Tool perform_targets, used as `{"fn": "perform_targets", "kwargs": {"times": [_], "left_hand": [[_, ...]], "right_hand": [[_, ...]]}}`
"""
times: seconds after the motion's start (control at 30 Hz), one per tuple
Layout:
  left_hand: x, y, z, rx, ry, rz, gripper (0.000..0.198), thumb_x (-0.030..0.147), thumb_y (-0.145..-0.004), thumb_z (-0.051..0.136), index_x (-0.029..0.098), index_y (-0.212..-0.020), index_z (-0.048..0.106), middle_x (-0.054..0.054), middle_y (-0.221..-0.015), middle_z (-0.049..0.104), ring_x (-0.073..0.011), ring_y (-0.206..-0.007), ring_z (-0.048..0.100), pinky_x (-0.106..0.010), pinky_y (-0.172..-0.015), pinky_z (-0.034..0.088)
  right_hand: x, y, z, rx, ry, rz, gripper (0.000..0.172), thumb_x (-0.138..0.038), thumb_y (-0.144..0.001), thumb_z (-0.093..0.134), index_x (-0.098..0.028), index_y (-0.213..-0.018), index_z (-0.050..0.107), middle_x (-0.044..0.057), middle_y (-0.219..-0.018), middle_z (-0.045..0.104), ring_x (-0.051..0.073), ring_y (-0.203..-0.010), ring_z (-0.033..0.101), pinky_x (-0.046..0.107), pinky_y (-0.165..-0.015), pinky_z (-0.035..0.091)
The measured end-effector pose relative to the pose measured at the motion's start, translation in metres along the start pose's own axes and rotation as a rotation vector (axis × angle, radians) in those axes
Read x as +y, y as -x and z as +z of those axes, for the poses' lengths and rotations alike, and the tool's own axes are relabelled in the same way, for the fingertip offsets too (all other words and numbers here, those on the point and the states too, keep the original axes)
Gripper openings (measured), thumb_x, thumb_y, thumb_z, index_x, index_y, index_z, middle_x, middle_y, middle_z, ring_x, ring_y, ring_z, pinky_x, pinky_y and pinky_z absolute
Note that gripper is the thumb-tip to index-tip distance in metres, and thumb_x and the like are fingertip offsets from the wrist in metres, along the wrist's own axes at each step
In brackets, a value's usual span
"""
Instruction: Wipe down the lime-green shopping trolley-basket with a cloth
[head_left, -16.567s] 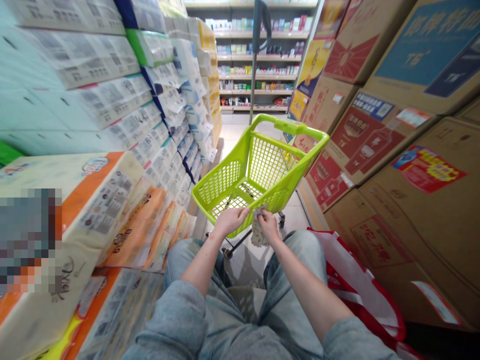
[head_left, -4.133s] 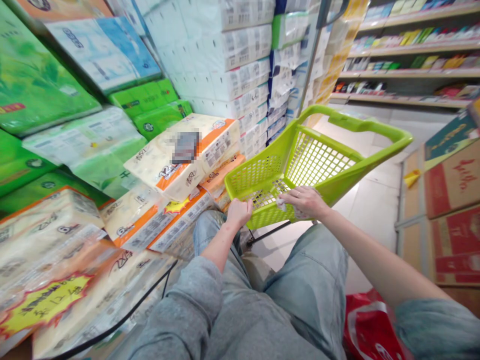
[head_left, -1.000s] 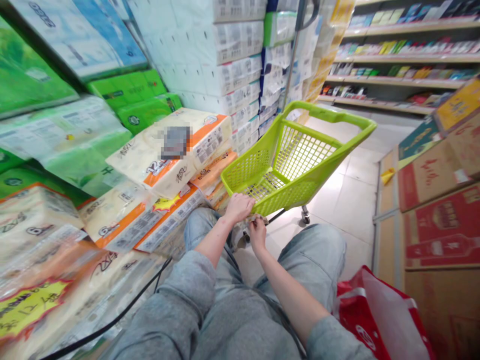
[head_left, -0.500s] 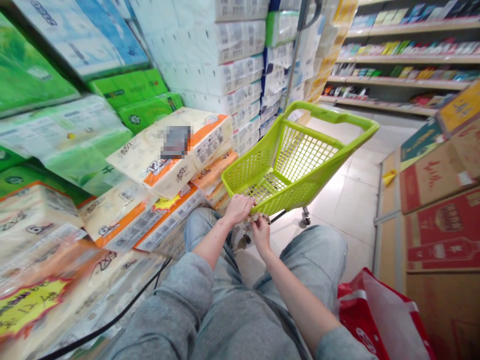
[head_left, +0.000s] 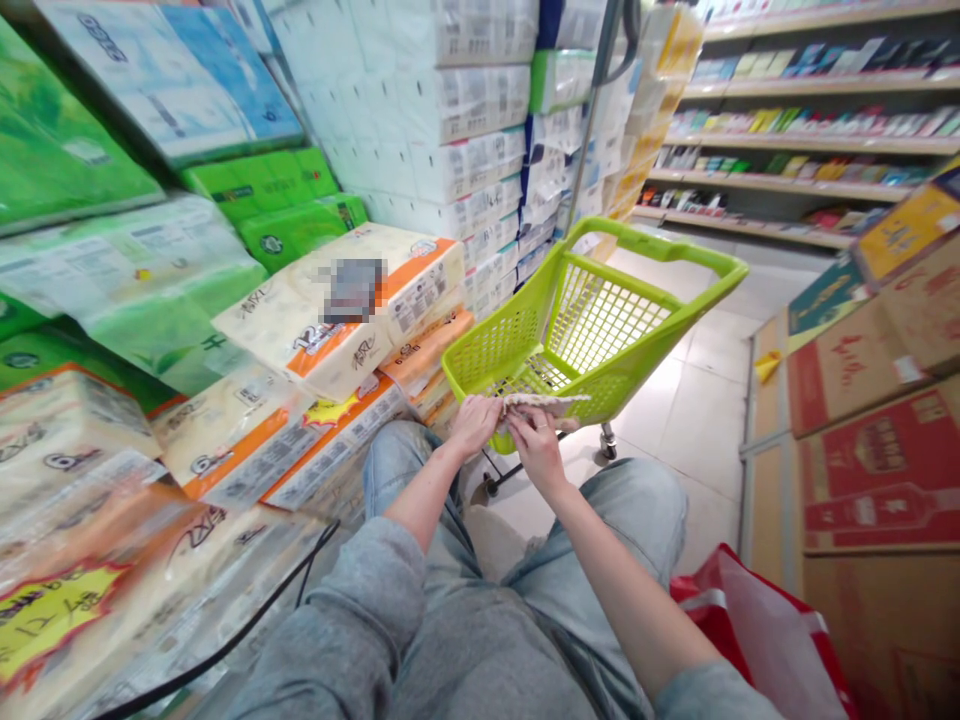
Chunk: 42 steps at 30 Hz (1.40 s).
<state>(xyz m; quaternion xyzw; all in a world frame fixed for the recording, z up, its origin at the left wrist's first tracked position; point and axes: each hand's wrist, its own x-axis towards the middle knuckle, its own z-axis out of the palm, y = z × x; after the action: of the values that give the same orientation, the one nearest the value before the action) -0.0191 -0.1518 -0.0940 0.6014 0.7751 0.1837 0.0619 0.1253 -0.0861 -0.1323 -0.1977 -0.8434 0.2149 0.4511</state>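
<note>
My left hand (head_left: 474, 425) pinches the near end of a cream, soft, bumpy-edged piece that looks knitted or crocheted (head_left: 559, 402). Under and beside it, my right hand (head_left: 537, 440) is closed on the same piece, a ring on one finger. The piece stretches to the right past my right fingers, just in front of the lime-green shopping basket cart (head_left: 645, 350). Whether a hook or needle is between the fingers is too small to tell. Something pale (head_left: 499, 535) shows low between my knees, its kind unclear.
Stacked tissue packs (head_left: 345, 300) rise on my left, one with a blurred dark object on top. Cardboard cartons (head_left: 862, 480) and a red bag (head_left: 757, 620) are at my right. A black cable (head_left: 247, 620) runs past my left side. Stocked shelves (head_left: 810, 140) stand at the back.
The cream piece, bunched between my fingers before, now lies extended to the right. My right hand has moved slightly up and right; the left hand stays almost in place.
</note>
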Motion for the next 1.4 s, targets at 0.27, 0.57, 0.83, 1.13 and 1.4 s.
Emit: {"fn": "perform_targets", "kwargs": {"times": [0.27, 0.57, 0.83, 1.13, 1.4], "left_hand": [[-0.002, 0.005, -0.004, -0.005, 0.114, 0.022, 0.046, 0.034, -0.098, 0.013, 0.025, -0.122, 0.052, 0.001, -0.095, 0.069, -0.0137, -0.094, 0.055, -0.031, -0.090, 0.034], [0.007, 0.004, 0.001, -0.003, 0.102, 0.002, 0.045, 0.036, -0.098, 0.014, 0.026, -0.127, 0.048, 0.002, -0.096, 0.069, -0.0142, -0.096, 0.055, -0.033, -0.092, 0.033], [0.014, 0.006, 0.007, 0.057, 0.054, -0.039, 0.050, 0.041, -0.097, 0.012, 0.022, -0.137, 0.036, -0.003, -0.113, 0.064, -0.0160, -0.103, 0.052, -0.034, -0.096, 0.032], [0.007, 0.008, 0.000, 0.013, 0.031, 0.066, 0.046, 0.037, -0.097, 0.017, 0.022, -0.133, 0.041, -0.003, -0.119, 0.062, -0.0152, -0.106, 0.053, -0.033, -0.095, 0.037], [-0.033, 0.001, -0.020, -0.036, -0.182, 0.202, 0.038, 0.039, -0.096, 0.028, 0.024, -0.106, 0.061, -0.002, -0.109, 0.063, -0.0162, -0.112, 0.050, -0.047, -0.112, 0.017]], "right_hand": [[0.056, -0.030, -0.031, -0.008, 0.040, -0.084, 0.033, -0.026, -0.093, 0.039, -0.021, -0.113, 0.064, 0.011, -0.104, 0.062, 0.021, -0.100, 0.057, 0.038, -0.090, 0.047], [0.110, -0.087, -0.074, 0.067, 0.191, 0.192, 0.042, -0.038, -0.093, 0.035, -0.016, -0.088, 0.070, 0.011, -0.095, 0.066, 0.024, -0.093, 0.057, 0.041, -0.084, 0.044], [0.037, -0.040, -0.016, 0.034, 0.261, 0.163, 0.035, -0.030, -0.096, 0.030, -0.017, -0.091, 0.063, 0.011, -0.092, 0.062, 0.022, -0.084, 0.053, 0.035, -0.077, 0.040], [0.015, -0.032, -0.008, -0.069, 0.331, 0.097, 0.025, -0.025, -0.093, 0.037, -0.020, -0.075, 0.055, 0.006, -0.080, 0.057, 0.021, -0.079, 0.044, 0.034, -0.077, 0.033], [0.038, -0.036, -0.006, -0.091, 0.301, 0.057, 0.026, -0.023, -0.092, 0.037, -0.021, -0.072, 0.053, 0.005, -0.078, 0.054, 0.020, -0.076, 0.042, 0.034, -0.075, 0.032]]}}
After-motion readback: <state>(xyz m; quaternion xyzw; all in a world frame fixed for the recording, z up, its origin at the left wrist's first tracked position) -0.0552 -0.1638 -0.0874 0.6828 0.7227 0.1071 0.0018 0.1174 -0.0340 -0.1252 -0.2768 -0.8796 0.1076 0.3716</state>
